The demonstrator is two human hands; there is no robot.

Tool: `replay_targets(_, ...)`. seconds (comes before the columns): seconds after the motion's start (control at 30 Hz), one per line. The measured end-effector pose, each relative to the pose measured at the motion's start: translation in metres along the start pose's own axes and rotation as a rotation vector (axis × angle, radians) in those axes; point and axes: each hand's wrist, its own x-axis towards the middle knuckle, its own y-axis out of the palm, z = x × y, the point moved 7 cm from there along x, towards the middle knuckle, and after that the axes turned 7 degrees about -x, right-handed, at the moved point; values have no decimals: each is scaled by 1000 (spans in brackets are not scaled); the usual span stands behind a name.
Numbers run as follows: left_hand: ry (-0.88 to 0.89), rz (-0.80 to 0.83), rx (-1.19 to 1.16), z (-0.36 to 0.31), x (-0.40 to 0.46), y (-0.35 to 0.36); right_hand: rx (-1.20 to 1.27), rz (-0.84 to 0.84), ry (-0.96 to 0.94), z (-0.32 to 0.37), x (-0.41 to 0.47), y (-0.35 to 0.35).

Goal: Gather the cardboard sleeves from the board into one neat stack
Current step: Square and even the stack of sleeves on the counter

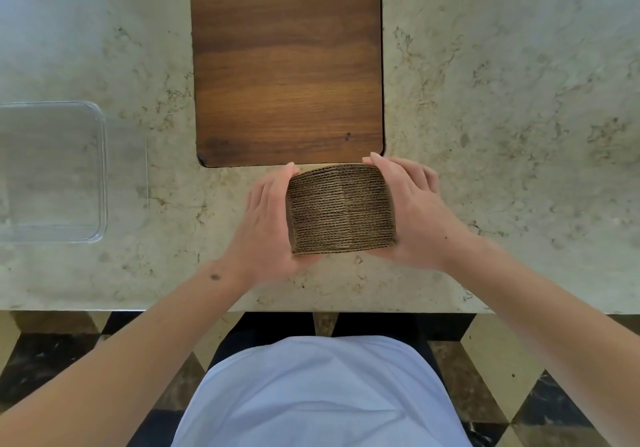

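A thick stack of brown corrugated cardboard sleeves [341,209] stands on the stone counter just in front of the wooden board [289,66]. Its ribbed edges face me and line up evenly. My left hand [268,225] presses flat against the stack's left side. On the opposite side my right hand [414,216] presses in, fingers reaching past the far top corner. Both hands squeeze the stack between them. No sleeves lie on the board's surface.
A clear plastic container [52,173] sits at the left on the marbled counter [502,117]. The counter's front edge runs just below my wrists, with a checkered floor beyond it.
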Motion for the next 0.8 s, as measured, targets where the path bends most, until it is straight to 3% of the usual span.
replay_targets(0.47, -69, 24, -87, 2, 6, -2, 44, 62, 51, -4, 5, 2)
replay_targets(0.67, -149, 31, -443, -15, 10, -28, 445, 197, 219, 6, 6, -13)
replay_targets(0.8, -315, -82, -813, -20, 8, -49, 937, 290, 412, 26, -5, -10)
